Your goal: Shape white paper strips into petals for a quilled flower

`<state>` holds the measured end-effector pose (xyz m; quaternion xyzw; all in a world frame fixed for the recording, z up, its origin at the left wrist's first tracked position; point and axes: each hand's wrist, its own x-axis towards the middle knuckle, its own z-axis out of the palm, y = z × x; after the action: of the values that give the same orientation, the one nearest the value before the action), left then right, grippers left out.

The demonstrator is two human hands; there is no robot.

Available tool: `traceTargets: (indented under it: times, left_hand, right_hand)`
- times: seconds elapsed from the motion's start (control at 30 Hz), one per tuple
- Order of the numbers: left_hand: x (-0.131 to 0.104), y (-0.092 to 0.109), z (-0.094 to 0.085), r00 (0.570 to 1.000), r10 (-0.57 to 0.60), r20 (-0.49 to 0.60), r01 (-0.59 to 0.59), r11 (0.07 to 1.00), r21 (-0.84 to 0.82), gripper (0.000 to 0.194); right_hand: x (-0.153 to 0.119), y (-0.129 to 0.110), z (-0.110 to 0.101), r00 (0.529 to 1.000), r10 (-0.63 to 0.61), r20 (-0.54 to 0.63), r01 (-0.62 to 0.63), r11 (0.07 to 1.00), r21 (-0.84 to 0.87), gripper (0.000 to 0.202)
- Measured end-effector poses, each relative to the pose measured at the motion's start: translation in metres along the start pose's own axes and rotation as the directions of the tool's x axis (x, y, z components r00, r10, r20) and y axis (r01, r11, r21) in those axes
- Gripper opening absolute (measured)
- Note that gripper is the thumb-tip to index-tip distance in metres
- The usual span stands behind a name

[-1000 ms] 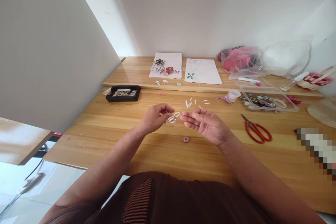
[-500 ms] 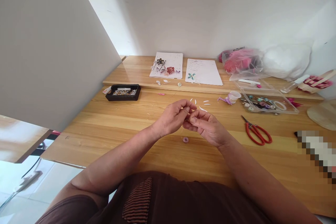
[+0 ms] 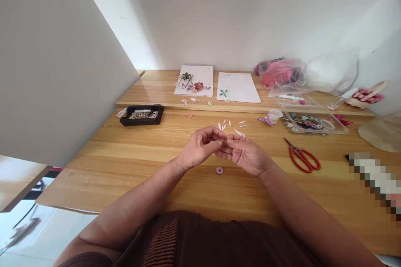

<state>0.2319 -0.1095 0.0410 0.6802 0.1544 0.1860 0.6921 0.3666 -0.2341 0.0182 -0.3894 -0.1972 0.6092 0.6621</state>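
My left hand (image 3: 200, 147) and my right hand (image 3: 249, 155) meet fingertip to fingertip over the middle of the wooden table. Both are closed in a pinch around something thin and fine, perhaps wire or thread, too small to name. Just beyond the fingers lie several small white petal-shaped pieces (image 3: 242, 122). A small pinkish spool (image 3: 219, 170) rests on the table nearer to my body, below the hands. To the right of my right hand lie red-handled scissors (image 3: 303, 156) with their blades pointing away to the left.
On the left stands a black tray (image 3: 125, 121) of beads. A clear box (image 3: 343, 130) of spools, a white cup (image 3: 275, 116) and a basket (image 3: 365, 99) are at the right. Papers (image 3: 239, 85) with wire flowers and plastic bags (image 3: 332, 71) lie on the raised back ledge.
The view has shifted slightly. My left fingers have drawn down and a little away from the petal pieces, so more of these show. Both hands still pinch close together.
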Motion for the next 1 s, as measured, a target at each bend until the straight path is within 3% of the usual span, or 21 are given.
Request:
traceTargets:
  times: [0.3,0.53,0.73,1.0]
  left_hand:
    - [-0.001,-0.007,0.002,0.992,-0.074,-0.098,0.075,0.997,0.004,0.021]
    - [0.000,-0.015,-0.001,0.991,-0.080,-0.104,0.082,0.997,0.007,0.025]
    - [0.001,-0.022,-0.002,0.990,-0.063,-0.130,0.070,0.996,0.055,0.029]
    - [0.002,-0.021,0.001,0.982,-0.081,-0.169,0.095,0.993,0.073,0.027]
  right_hand:
    - [0.000,0.001,0.004,0.976,-0.160,-0.146,0.122,0.963,-0.240,0.019]
    - [0.002,0.003,0.004,0.962,-0.165,-0.218,0.104,0.958,-0.267,0.022]
    - [0.003,0.003,0.008,0.927,-0.251,-0.279,0.120,0.902,-0.414,0.024]
    - [0.004,0.005,0.007,0.913,-0.294,-0.281,0.114,0.848,-0.518,0.024]
